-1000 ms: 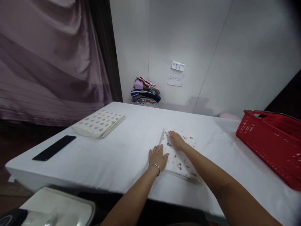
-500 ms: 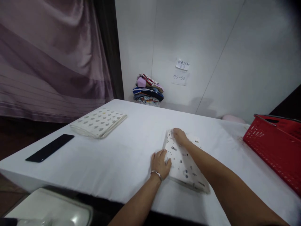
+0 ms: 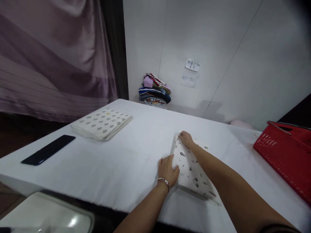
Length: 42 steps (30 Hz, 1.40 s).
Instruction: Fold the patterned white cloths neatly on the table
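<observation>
We are looking over a broad, white-draped tabletop (image 3: 141, 161), and it is carrying the thing we are taking as our landmark: a folded, four-sided white cloth with scattered small prints (image 3: 188, 168). Well to the right of that cloth, a red plastic basket with slotted walls (image 3: 286, 158) is standing. Well to the landmark's left and farther back, a folded cream-white cloth with grey heart-like shapes (image 3: 102, 124) is lying.

The long axis of our landmark is running, as far as we are judging, from its near edge toward its far edge, and the right forearm (image 3: 228, 181) is lying over its right side, hiding part of it from us. Both hands are touching it, so neither is nearer. The left hand (image 3: 168, 170) is resting at its left edge, so the cloth is lying to the right of that grip; thumb and fingers are standing apart, with the thumb at the edge. The right hand (image 3: 187, 139) is resting at its far left corner, so most of the cloth is lying on the near side of that grip; the fingers are sitting curled, but we are not able to say whether they are pinching the fabric.

Coming to smaller features, we are seeing stacked layers showing along the landmark's near edge, and little grey and dark motifs sitting apart from one another across its pale top face.
</observation>
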Each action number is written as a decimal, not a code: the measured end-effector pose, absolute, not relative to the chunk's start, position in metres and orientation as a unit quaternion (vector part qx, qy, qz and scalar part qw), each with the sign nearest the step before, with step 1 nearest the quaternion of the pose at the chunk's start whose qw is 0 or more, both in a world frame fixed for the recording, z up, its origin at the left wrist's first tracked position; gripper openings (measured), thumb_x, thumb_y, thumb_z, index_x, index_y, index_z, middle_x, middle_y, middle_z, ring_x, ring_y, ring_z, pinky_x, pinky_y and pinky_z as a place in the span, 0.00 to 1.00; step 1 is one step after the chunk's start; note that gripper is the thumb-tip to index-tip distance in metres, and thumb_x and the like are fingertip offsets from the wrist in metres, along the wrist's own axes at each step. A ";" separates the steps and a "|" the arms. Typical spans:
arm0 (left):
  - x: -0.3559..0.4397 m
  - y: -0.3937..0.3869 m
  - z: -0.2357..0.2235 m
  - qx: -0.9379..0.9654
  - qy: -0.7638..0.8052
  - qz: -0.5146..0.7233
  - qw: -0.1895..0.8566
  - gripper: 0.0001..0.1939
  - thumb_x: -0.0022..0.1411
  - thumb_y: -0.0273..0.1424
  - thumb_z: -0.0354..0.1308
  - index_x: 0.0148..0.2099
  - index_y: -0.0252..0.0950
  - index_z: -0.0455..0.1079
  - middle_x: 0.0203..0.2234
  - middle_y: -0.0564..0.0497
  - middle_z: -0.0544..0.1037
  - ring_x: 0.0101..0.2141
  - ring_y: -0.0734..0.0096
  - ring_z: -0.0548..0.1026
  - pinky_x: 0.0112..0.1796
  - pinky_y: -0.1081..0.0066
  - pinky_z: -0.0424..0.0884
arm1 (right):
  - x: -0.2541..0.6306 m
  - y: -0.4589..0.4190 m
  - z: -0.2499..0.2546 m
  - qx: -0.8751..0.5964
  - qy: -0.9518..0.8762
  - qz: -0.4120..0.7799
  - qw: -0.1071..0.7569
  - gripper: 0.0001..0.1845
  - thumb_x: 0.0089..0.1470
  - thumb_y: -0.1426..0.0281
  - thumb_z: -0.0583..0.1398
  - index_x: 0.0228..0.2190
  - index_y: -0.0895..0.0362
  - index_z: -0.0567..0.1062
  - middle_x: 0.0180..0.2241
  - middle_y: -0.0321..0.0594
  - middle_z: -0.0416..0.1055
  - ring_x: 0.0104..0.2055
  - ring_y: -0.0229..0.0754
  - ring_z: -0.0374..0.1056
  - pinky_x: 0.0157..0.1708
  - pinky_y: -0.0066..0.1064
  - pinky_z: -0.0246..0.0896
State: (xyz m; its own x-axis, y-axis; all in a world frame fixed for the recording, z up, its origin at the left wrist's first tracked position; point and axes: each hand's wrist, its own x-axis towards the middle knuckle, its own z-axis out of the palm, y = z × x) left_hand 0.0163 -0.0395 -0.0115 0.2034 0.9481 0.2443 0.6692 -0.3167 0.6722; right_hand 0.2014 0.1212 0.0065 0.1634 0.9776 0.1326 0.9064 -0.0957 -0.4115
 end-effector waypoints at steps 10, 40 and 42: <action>0.020 -0.037 -0.018 0.743 0.545 0.317 0.223 0.26 0.53 0.30 0.52 0.56 0.36 0.63 0.53 0.46 0.69 0.54 0.61 0.64 0.57 0.58 0.52 | 0.199 0.132 0.000 -0.727 -0.643 0.105 0.217 0.07 0.53 0.70 0.56 0.34 0.56 0.73 0.34 0.39 0.74 0.38 0.40 0.67 0.38 0.28 0.57; 0.019 -0.036 -0.014 0.789 0.513 0.274 0.198 0.21 0.55 0.31 0.51 0.52 0.41 0.67 0.58 0.51 0.65 0.53 0.63 0.65 0.54 0.60 0.56 | 0.208 0.089 -0.004 -0.621 -0.767 0.066 0.145 0.24 0.61 0.67 0.44 0.58 0.57 0.60 0.61 0.44 0.53 0.65 0.44 0.42 0.61 0.43 0.36; 0.019 -0.037 -0.013 0.787 0.516 0.272 0.201 0.21 0.55 0.31 0.51 0.52 0.41 0.67 0.58 0.51 0.65 0.53 0.64 0.64 0.54 0.60 0.56 | 0.208 0.090 -0.003 -0.607 -0.783 0.082 0.111 0.25 0.62 0.65 0.44 0.58 0.57 0.59 0.61 0.44 0.53 0.64 0.43 0.43 0.61 0.43 0.37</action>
State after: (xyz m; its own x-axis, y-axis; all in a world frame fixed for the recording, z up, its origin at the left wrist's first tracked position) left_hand 0.0189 -0.0366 -0.0131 0.3196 0.9214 0.2211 0.7032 -0.3871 0.5964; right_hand 0.2081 0.0904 -0.0033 -0.2395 0.9681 0.0741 0.9317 0.2507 -0.2629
